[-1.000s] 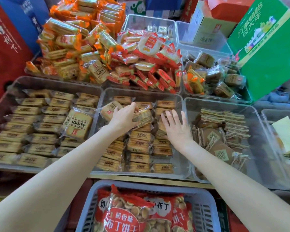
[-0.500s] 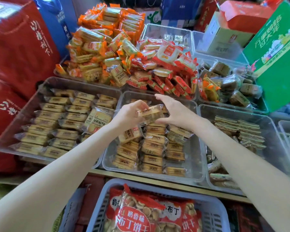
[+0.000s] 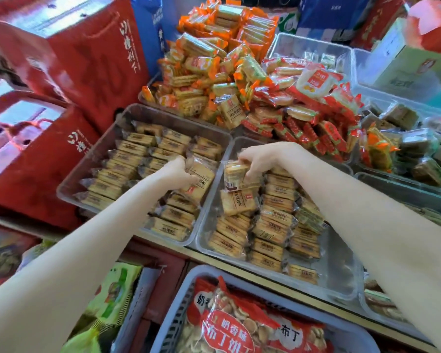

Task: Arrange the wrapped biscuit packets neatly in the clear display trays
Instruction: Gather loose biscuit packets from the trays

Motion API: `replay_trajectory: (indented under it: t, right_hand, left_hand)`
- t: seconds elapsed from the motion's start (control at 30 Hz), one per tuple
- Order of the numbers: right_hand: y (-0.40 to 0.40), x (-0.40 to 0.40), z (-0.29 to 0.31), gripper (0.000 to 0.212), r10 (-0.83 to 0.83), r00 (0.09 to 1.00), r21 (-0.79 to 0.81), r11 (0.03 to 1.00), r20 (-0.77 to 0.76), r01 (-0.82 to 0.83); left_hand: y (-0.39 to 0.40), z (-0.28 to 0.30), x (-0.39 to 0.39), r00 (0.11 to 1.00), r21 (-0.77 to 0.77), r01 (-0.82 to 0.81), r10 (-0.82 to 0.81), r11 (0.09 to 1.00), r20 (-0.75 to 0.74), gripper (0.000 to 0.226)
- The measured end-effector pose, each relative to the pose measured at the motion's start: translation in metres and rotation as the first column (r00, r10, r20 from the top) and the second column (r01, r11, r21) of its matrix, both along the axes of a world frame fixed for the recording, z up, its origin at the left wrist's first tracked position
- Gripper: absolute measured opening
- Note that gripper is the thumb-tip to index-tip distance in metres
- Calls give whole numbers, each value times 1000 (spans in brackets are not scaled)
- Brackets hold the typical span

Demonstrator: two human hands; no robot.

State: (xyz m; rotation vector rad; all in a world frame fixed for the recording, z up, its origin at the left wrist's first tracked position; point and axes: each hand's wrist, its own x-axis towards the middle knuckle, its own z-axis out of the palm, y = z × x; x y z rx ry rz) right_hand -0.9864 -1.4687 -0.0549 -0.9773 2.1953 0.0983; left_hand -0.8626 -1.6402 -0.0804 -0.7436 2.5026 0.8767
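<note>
Red gift boxes (image 3: 69, 80) crowd the far left, stacked beside the display. Just to their right sits the left clear tray (image 3: 87, 171), filled with rows of tan wrapped biscuit packets (image 3: 135, 151) lying flat. The person's left hand (image 3: 176, 171) reaches over that tray's right side, fingers curled around a larger biscuit packet (image 3: 201, 177) that tilts against the tray's right wall. Next along, the middle clear tray (image 3: 341, 284) holds more tan packets in stacked rows, with bare plastic at its near right corner. The right hand (image 3: 262, 159) hovers over this tray's far left corner, closed on a small packet (image 3: 236, 174) with its barcode end turned toward the camera; another loose packet (image 3: 237, 202) lies flat just near of it. Behind both trays, orange-wrapped biscuits (image 3: 214, 70) pile high, with red-wrapped ones (image 3: 303, 115) heaped to their right. At the far right, dark wrapped cakes (image 3: 423, 154) fill another tray. Nearest the camera, a grey basket (image 3: 181, 309) holds big red bags of round biscuits (image 3: 242, 329).
</note>
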Motion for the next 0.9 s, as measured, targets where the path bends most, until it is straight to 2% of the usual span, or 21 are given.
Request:
replay_trajectory:
  t: [0.07, 0.17, 0.3, 0.37, 0.43, 0.5, 0.53, 0.6, 0.63, 0.73, 0.83, 0.9]
  right_hand:
    - [-1, -1, -5, 39, -21, 1000, -13, 1000, -20, 21]
    - [6, 5, -13, 46, -29, 992, -58, 998, -120, 22]
    - [19, 22, -14, 52, 58, 914, -143, 982, -402, -125]
    - [30, 29, -9, 54, 51, 886, -188, 970, -462, -153]
    - [42, 36, -2, 52, -51, 927, -337, 938, -372, -84]
    - [51, 48, 4, 51, -139, 986, -490, 869, -91, 77]
    - [52, 56, 4, 54, -139, 989, -506, 851, 42, 141]
    - [51, 67, 1, 64, -134, 967, -460, 860, 217, 222]
    - [48, 70, -1, 70, -143, 958, -427, 872, 248, 240]
    - [36, 63, -3, 81, -100, 983, -277, 951, 155, 141]
    - [26, 57, -4, 93, -7, 999, -9, 1000, 36, 8]
    - [20, 58, -7, 98, -9, 998, 65, 998, 63, 5]
  left_hand:
    - [-4, 0, 1, 999, 21, -35, 35, 999, 2, 83]
    - [-6, -3, 1, 1000, -14, 16, -16, 1000, -24, 84]
    - [-4, -1, 6, 997, -41, 27, -30, 999, -77, 81]
    - [-4, 0, 7, 994, -41, 62, -66, 997, -92, 75]
    - [-2, -2, 8, 990, -82, 102, -109, 991, -85, 75]
    - [1, -6, 12, 989, -85, 110, -118, 990, -92, 77]
    - [2, -8, 13, 987, -48, 101, -106, 994, -120, 77]
    - [3, -10, 16, 981, 70, 80, -66, 994, -185, 74]
    - [2, -10, 19, 978, 118, 77, -52, 990, -204, 73]
    - [0, -9, 25, 965, 165, 85, -40, 983, -258, 73]
    - [0, -4, 33, 920, 88, 122, -79, 989, -384, 82]
    - [-4, 1, 38, 883, 7, 160, -140, 987, -448, 81]
